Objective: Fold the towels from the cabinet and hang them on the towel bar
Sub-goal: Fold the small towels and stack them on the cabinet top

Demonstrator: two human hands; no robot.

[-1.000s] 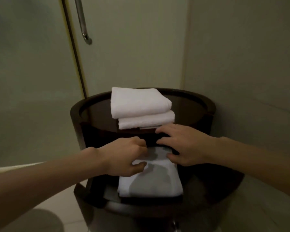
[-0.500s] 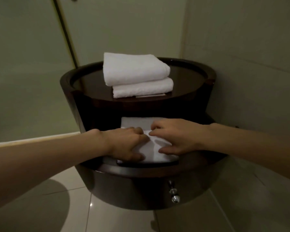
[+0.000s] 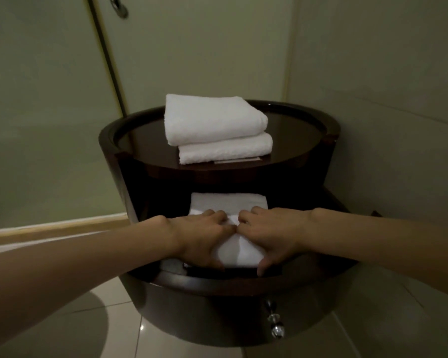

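A dark round wooden cabinet (image 3: 318, 156) stands in the corner, its drawer pulled out toward me. A folded white towel (image 3: 228, 202) lies in the drawer. My left hand (image 3: 202, 241) and my right hand (image 3: 272, 236) both grip its near part, fingers over the top and thumbs at the front edge, fingertips almost touching. Two more folded white towels (image 3: 212, 120) are stacked on the cabinet top.
A glass shower door with a metal handle (image 3: 119, 7) rises behind the cabinet at the left. A wall closes the right side. A shiny drawer knob (image 3: 276, 329) sticks out below the drawer front. Pale tiled floor (image 3: 119, 329) lies underneath.
Both hands have closed in on the drawer towel's near edge and gathered it between them. The view dropped and then rose a little, so the cabinet's place in the frame shifted.
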